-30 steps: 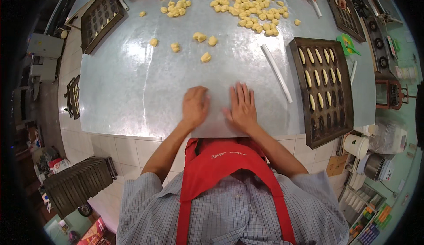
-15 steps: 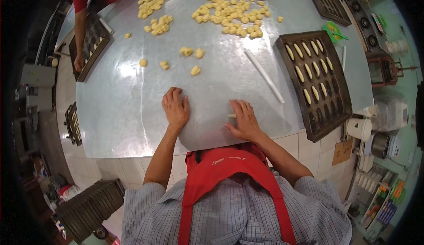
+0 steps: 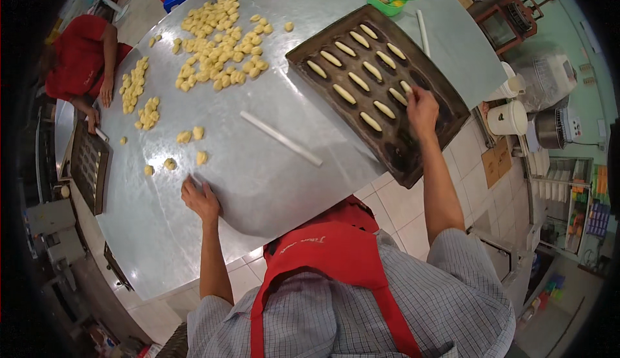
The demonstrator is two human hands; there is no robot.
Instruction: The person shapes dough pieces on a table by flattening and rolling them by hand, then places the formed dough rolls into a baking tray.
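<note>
At the tray on the right, my right hand (image 3: 423, 111) pinches a small pale dough roll (image 3: 405, 87) by its end, just above one of the hollows. Rows of similar dough rolls (image 3: 359, 81) lie in the dark baking tray (image 3: 445, 72), while several hollows near my right hand and along the tray's near right side hold none. My left hand (image 3: 201, 199) rests on the metal table (image 3: 155, 229) with its fingers out and nothing in them. Just beyond it are a few yellow dough lumps (image 3: 201, 158). A white rolling rod (image 3: 281, 138) lies between my left hand and the tray.
Many dough lumps (image 3: 219, 41) are heaped at the far middle. A green bowl (image 3: 385, 1) with a green-handled tool and a second white rod (image 3: 423, 33) stand beyond the tray. Co-workers in red work at the left and far edges, one by another tray (image 3: 88, 158).
My right hand has gone from the table front to the tray, carrying the dough roll. My left hand stays on the table. The view has turned right.
</note>
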